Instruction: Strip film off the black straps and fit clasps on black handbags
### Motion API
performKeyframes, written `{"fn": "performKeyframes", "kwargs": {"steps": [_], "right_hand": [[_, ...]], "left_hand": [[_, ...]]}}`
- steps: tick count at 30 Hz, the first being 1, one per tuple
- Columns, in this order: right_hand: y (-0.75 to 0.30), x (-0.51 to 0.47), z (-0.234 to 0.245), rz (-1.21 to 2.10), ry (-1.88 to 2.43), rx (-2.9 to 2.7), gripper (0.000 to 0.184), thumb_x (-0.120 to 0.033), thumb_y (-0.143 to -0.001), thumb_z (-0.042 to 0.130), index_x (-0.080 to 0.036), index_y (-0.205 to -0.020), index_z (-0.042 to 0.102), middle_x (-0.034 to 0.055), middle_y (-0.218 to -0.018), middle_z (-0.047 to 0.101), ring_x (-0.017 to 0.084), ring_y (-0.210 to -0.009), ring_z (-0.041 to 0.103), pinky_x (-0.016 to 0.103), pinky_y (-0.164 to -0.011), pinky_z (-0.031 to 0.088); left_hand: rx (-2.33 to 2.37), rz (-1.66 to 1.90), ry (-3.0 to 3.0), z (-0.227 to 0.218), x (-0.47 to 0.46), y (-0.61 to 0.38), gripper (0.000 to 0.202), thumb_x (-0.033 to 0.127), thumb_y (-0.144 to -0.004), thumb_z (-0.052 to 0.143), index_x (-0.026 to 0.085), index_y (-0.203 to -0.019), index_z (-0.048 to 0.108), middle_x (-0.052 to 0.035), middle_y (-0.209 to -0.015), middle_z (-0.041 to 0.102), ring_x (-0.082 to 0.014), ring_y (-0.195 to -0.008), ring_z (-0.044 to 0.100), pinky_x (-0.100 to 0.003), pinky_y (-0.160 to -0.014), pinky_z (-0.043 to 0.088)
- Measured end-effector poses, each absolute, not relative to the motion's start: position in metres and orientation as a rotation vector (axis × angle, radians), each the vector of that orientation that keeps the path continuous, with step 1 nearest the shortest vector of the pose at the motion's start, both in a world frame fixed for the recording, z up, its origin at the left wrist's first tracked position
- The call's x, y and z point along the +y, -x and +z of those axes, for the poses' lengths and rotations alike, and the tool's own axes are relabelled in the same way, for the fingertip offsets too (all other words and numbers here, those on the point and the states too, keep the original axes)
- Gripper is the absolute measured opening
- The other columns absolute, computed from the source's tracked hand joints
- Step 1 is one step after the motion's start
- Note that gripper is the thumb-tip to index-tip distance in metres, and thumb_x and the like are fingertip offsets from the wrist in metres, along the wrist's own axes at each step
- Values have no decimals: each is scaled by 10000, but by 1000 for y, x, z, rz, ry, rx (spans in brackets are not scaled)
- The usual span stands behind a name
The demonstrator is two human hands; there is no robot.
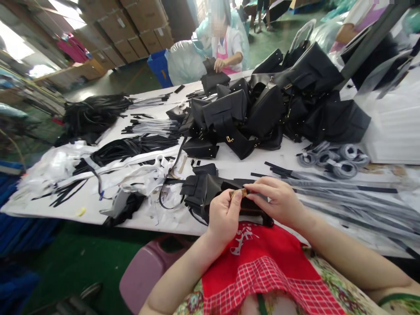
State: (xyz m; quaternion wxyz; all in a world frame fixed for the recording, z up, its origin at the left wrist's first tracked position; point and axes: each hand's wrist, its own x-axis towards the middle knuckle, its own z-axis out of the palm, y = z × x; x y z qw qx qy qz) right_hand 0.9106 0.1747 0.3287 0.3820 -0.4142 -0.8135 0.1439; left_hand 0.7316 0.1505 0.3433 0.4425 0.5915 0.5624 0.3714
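Observation:
A small gold metal clasp [238, 193] sits between my two hands, just above a black handbag [205, 190] at the table's near edge. My left hand [225, 214] is closed, pinching the clasp between thumb and fingers. From the other side, my right hand [274, 199] has its thumb and fingertips together at the clasp's right end. Whether the clasp is joined to the bag is hidden by my fingers. The bag lies partly behind my left hand, with a dark strap looping off its left side.
A heap of black handbags [256, 109] covers the table's middle. Wrapped straps [354, 197] and coiled rolls [344, 159] lie right. Black strips [131, 146] and crumpled white wrapping [59, 166] lie left. A co-worker [226, 48] handles a bag across the table. A purple stool [147, 271] stands below.

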Motion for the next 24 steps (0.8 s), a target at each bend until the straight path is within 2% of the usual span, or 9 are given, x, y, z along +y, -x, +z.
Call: {"fn": "performKeyframes", "kwargs": {"steps": [9,19,21,22,24], "right_hand": [[-904,182,325,311,1105,-2167,189,-227,-949,508,-182,-904,685,43,-819,705,157,-725,639,282,-681,484],[-924,194,321,630,1239,-1931,212,-244,-977,408,-191,-922,606,64,-880,655,180,-826,618,319,-763,498],[-930,189,322,708,1202,-2009,182,-261,-949,467,-188,-1044,604,90,-1030,654,198,-960,616,342,-858,498],[-932,186,321,754,1169,-2084,271,-296,-904,551,-186,-1151,581,111,-1157,629,222,-1072,592,364,-930,483],[-931,180,311,828,1143,-2224,640,-342,-777,702,-186,-1352,469,140,-1362,532,275,-1253,502,409,-1046,423]], "left_hand": [[1453,884,-1635,340,152,-729,369,401,-967,444,175,-698,557,29,-595,507,-99,-561,457,-227,-565,341],[1382,820,-1524,331,158,-732,399,473,-959,422,183,-715,546,18,-577,522,-117,-548,468,-230,-542,351],[1362,822,-1532,330,159,-733,400,468,-961,417,184,-707,540,12,-581,523,-120,-558,469,-227,-537,349],[1352,822,-1541,328,160,-733,399,464,-960,418,184,-704,539,7,-589,530,-124,-568,475,-225,-533,348],[1326,825,-1574,322,162,-733,397,463,-955,424,183,-703,547,-10,-621,557,-135,-601,498,-225,-534,355]]}}
